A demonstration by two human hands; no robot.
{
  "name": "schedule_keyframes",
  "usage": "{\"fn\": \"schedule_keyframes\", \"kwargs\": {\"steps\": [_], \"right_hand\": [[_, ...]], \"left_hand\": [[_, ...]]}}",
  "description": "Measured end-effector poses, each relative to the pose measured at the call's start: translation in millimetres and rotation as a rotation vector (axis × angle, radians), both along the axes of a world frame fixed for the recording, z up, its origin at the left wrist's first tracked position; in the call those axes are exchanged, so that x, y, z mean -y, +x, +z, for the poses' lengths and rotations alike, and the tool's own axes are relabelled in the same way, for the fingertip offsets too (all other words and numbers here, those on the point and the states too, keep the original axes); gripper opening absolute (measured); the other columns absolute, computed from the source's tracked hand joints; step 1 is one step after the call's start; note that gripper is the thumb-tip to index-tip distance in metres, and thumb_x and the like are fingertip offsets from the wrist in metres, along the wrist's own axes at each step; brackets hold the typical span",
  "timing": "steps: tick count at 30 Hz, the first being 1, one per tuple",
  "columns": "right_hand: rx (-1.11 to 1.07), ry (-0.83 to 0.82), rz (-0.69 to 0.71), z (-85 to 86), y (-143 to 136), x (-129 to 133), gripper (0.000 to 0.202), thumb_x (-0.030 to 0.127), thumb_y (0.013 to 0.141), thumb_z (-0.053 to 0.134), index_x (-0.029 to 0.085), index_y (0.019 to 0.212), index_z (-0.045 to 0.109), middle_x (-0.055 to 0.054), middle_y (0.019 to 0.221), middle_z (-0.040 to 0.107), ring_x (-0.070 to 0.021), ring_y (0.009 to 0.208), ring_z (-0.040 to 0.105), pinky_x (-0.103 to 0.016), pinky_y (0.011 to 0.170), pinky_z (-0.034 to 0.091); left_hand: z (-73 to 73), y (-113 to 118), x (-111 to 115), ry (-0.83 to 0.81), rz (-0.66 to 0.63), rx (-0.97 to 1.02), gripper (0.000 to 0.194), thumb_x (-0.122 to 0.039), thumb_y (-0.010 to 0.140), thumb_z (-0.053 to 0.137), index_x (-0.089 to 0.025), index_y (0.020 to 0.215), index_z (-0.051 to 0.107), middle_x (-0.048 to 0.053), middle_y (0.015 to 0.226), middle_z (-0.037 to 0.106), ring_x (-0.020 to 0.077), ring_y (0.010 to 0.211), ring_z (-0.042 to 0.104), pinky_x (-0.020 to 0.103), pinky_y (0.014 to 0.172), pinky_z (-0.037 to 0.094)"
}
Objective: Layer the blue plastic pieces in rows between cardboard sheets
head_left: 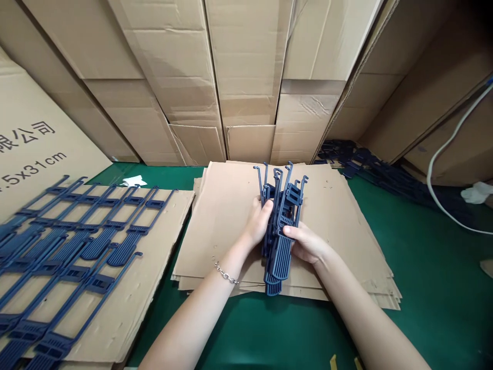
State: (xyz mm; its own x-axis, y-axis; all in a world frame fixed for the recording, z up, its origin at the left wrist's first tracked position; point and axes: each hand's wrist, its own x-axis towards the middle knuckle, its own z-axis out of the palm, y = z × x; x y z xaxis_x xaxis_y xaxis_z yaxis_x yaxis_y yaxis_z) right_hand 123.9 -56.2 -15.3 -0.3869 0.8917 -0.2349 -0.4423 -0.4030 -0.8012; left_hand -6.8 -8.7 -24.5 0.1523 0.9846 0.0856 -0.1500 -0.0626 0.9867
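A bunch of dark blue plastic parts (283,246), each with a ribbed paddle end and two thin hooked arms, is held between my hands. The hooks point away from me and the ribbed ends toward me. My left hand (260,221) grips the bunch from the left, thumb along its side. From the right, my right hand (306,241) closes on it, thumb across the front. Some fingers of both hands are hidden behind the parts. Beneath them lies a stack of flat cardboard sheets (227,205).
On the left, more blue parts lie in overlapping rows on another cardboard stack (154,246). A pile of dark blue parts (377,164) sits at the back right. Cardboard boxes (246,72) wall off the back. A white cable (431,174) hangs right, above the green table (262,334).
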Motion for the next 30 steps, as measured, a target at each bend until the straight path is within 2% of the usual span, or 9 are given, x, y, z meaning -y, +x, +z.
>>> {"fn": "schedule_keyframes", "kwargs": {"steps": [4,8,9,11,13,17,22,26,30], "right_hand": [[0.083,0.117,-0.105,10.5,-2,1,0.047,0.029,0.061,0.074,0.018,0.102,0.053,-0.005,0.090,0.062,-0.0208,0.083,0.060,-0.038,0.081,0.048],[0.256,0.499,-0.200,45.3,0,4,0.048,0.026,0.068,0.069,0.021,0.112,0.050,-0.006,0.107,0.057,-0.0209,0.101,0.054,-0.037,0.090,0.044],[0.321,0.604,-0.257,55.2,0,4,0.053,0.025,0.068,0.069,0.022,0.116,0.047,-0.006,0.110,0.055,-0.0210,0.103,0.052,-0.037,0.090,0.043],[0.447,0.774,-0.392,70.9,0,4,0.071,0.022,0.066,0.070,0.024,0.127,0.035,-0.006,0.115,0.052,-0.0210,0.107,0.049,-0.037,0.092,0.042],[0.516,0.853,-0.507,76.4,-3,2,0.089,0.021,0.063,0.071,0.028,0.136,0.019,-0.007,0.123,0.046,-0.0212,0.110,0.047,-0.038,0.094,0.040],[0.501,0.779,-0.524,55.0,-5,-5,0.102,0.019,0.061,0.071,0.029,0.139,0.005,-0.008,0.128,0.039,-0.0225,0.114,0.044,-0.040,0.096,0.038],[0.504,0.571,-0.353,23.0,3,-14,0.065,0.024,0.064,0.070,0.023,0.123,0.043,-0.006,0.105,0.056,-0.0232,0.097,0.054,-0.040,0.085,0.046],[0.519,0.651,-0.411,19.6,8,-15,0.043,0.024,0.064,0.069,0.020,0.105,0.055,-0.004,0.106,0.057,-0.0226,0.102,0.051,-0.038,0.090,0.042],[0.400,0.590,-0.517,16.3,10,-13,0.042,0.022,0.062,0.070,0.020,0.101,0.056,-0.003,0.107,0.057,-0.0222,0.102,0.052,-0.038,0.091,0.042]], "left_hand": [[8.5,-1,0,0.061,0.049,-0.077,0.041,-0.058,0.077,0.046,-0.019,0.087,0.052,0.006,0.091,0.057,0.0226,0.096,0.052,0.042,0.092,0.036],[56.1,6,8,0.214,-0.137,0.059,0.053,-0.062,0.083,0.025,-0.017,0.097,0.051,0.008,0.100,0.057,0.0209,0.096,0.054,0.037,0.089,0.040],[70.4,9,11,0.281,-0.204,0.114,0.052,-0.061,0.083,0.027,-0.017,0.100,0.049,0.009,0.103,0.056,0.0209,0.097,0.053,0.036,0.088,0.041],[93.0,17,15,0.404,-0.190,0.189,0.048,-0.058,0.079,0.044,-0.019,0.108,0.044,0.007,0.107,0.054,0.0206,0.100,0.052,0.034,0.089,0.040],[100.7,24,15,0.471,-0.129,0.224,0.049,-0.053,0.076,0.053,-0.021,0.112,0.041,0.005,0.107,0.054,0.0204,0.101,0.051,0.033,0.090,0.039],[71.4,28,6,0.420,-0.086,0.229,0.053,-0.051,0.074,0.057,-0.023,0.116,0.041,0.005,0.112,0.052,0.0209,0.109,0.047,0.031,0.094,0.035],[29.9,28,-2,0.298,-0.185,0.197,0.058,-0.051,0.071,0.060,-0.020,0.116,0.041,0.006,0.109,0.054,0.0208,0.104,0.050,0.030,0.090,0.038],[27.0,35,-1,0.324,-0.259,0.210,0.059,-0.055,0.074,0.053,-0.021,0.120,0.038,0.007,0.115,0.051,0.0216,0.109,0.047,0.030,0.093,0.036],[45.9,30,7,0.285,-0.226,-0.012,0.050,-0.053,0.074,0.053,-0.019,0.112,0.049,0.008,0.115,0.051,0.0258,0.116,0.039,0.035,0.100,0.027]]}}
